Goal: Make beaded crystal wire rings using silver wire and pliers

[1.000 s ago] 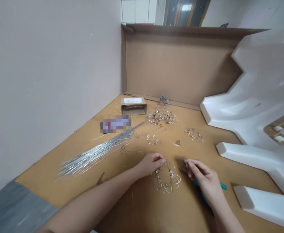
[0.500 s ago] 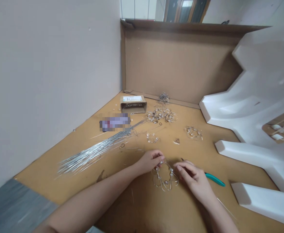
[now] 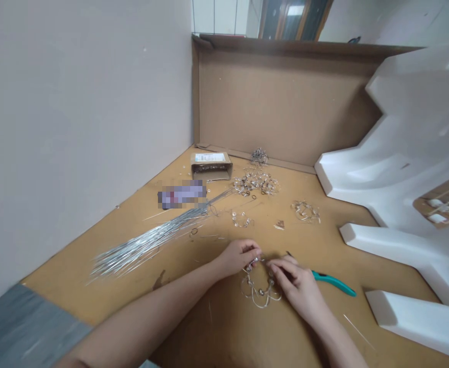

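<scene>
A small wire-and-bead piece, made of looped silver wire with clear beads, lies on the brown cardboard surface. My left hand pinches its upper left edge with closed fingers. My right hand grips its right side, fingers curled onto the wire. Teal-handled pliers lie on the cardboard just right of my right hand, out of its grasp.
A bundle of straight silver wires lies to the left. Farther back are a small cardboard box, heaps of beaded wire pieces and another piece. White foam blocks line the right side; a cardboard wall stands behind.
My right hand has set the teal pliers down on the cardboard and moved left to take hold of the wire-and-bead piece. My left hand has stayed on it.
</scene>
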`<state>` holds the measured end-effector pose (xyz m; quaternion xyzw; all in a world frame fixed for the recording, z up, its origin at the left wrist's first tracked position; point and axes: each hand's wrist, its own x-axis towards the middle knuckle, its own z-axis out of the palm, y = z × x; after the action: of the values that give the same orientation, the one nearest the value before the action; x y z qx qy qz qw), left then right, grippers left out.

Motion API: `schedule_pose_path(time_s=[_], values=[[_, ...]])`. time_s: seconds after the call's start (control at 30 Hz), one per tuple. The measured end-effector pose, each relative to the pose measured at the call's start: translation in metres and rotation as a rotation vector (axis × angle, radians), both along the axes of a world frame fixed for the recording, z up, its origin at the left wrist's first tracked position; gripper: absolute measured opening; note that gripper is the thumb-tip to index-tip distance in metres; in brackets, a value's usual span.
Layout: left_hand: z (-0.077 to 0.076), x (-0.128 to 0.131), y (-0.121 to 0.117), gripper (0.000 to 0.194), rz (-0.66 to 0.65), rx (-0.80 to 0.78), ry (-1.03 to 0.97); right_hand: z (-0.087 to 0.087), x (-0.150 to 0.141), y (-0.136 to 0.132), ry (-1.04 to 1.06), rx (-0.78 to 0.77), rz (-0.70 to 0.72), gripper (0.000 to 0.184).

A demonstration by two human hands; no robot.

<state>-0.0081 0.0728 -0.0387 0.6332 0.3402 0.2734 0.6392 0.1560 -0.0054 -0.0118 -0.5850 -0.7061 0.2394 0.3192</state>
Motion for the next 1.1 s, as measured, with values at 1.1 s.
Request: schedule_pose_path(time_s=[1.1], values=[[0.022, -0.006, -0.012, 0.022, -0.111, 0.774, 0.359, -0.004, 0.002, 0.004, 0.135, 0.026, -0.077, 0.023]])
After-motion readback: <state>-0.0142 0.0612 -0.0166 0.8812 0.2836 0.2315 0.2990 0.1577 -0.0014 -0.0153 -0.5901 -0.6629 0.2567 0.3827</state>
